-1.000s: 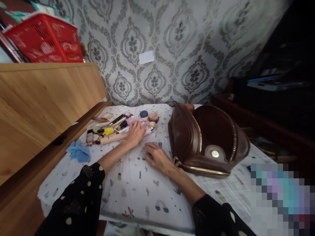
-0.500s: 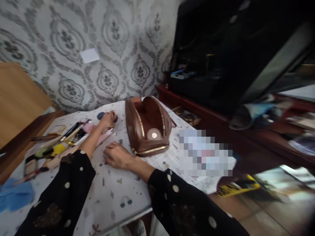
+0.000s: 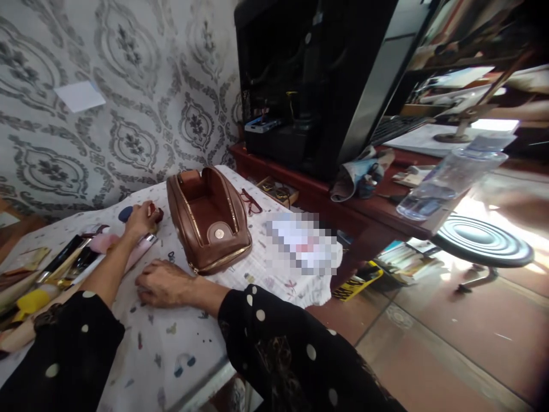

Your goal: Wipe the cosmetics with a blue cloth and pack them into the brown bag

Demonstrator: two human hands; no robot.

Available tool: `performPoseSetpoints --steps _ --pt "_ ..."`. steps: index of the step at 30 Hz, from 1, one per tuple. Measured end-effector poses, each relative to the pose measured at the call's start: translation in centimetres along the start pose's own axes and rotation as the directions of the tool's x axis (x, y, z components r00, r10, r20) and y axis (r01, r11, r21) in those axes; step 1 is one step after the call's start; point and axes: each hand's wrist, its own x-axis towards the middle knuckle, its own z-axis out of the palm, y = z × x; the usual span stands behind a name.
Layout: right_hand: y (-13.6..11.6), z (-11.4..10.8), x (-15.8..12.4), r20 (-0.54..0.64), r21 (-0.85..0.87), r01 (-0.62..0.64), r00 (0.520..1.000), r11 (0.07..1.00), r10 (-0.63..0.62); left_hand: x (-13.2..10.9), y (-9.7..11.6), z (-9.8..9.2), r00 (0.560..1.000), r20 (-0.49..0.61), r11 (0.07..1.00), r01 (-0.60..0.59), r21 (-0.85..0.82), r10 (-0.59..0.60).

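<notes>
My left hand (image 3: pixel 140 222) is at the far side of the cloth-covered table, its fingers closed round a small dark red item (image 3: pixel 156 213) whose kind I cannot make out. A round blue piece (image 3: pixel 126 214) lies just beyond its knuckles. Nearer to me, my right hand (image 3: pixel 165 284) rests palm down on the patterned white cloth (image 3: pixel 171 352), fingers loosely bent, with nothing visible in them. Right of both hands stands a brown toiletry bag (image 3: pixel 214 220), unzipped and gaping, its inside seemingly bare. Under my left forearm lies a pink tube-like item (image 3: pixel 139 252).
Makeup items, among them a yellow sponge-like piece (image 3: pixel 34 303), crowd the left. Glasses (image 3: pixel 252 203) lie behind the bag; a blurred-out packet (image 3: pixel 302 243) is to its right. Farther right are a dark red desk (image 3: pixel 364 229), a black monitor-like screen (image 3: pixel 300 86), a clear bottle (image 3: pixel 454 180) and a round stool (image 3: pixel 484 237).
My view has swung to the right, bringing the bottle and stool into sight. Both hands and the bag keep about the same places on the cloth.
</notes>
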Motion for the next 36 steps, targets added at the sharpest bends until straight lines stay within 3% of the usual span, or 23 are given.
performPoseSetpoints --steps 5,10,17,21,26,29,33,36 --pt "0.3 0.8 0.2 -0.04 0.01 0.0 0.999 1.0 0.0 -0.7 0.0 -0.1 0.997 -0.078 0.999 -0.008 -0.051 0.004" --pt "0.2 0.6 0.1 -0.029 0.006 -0.004 1.0 1.0 0.005 -1.0 -0.2 0.0 0.997 -0.071 0.993 -0.018 -0.12 0.01" --pt "0.5 0.6 0.1 -0.006 0.023 -0.026 1.0 0.999 0.026 -1.4 -0.1 -0.6 0.993 -0.105 0.931 0.009 -0.365 -0.051" --pt "0.6 0.7 0.0 -0.05 0.072 -0.117 0.991 0.991 0.121 -2.4 -1.1 -0.8 0.987 -0.153 0.933 -0.013 -0.359 -0.045" --pt "0.6 0.6 0.1 -0.056 0.13 -0.251 0.964 0.959 0.26 -5.8 -2.3 -2.1 0.95 -0.301 0.914 -0.188 -0.36 0.077" --pt "0.7 0.7 0.2 -0.122 0.225 -0.358 0.912 0.906 0.39 -8.7 -2.6 -3.3 0.929 -0.344 0.894 -0.265 -0.361 0.137" --pt "1.0 1.2 0.4 -0.271 0.406 -0.374 0.822 0.834 0.5 -13.4 -2.8 -4.3 0.942 -0.283 0.878 -0.284 -0.385 0.181" --pt "1.2 1.7 0.4 -0.306 0.455 -0.278 0.843 0.846 0.442 -16.5 -3.0 -4.6 0.957 -0.125 0.845 -0.291 -0.449 0.263"
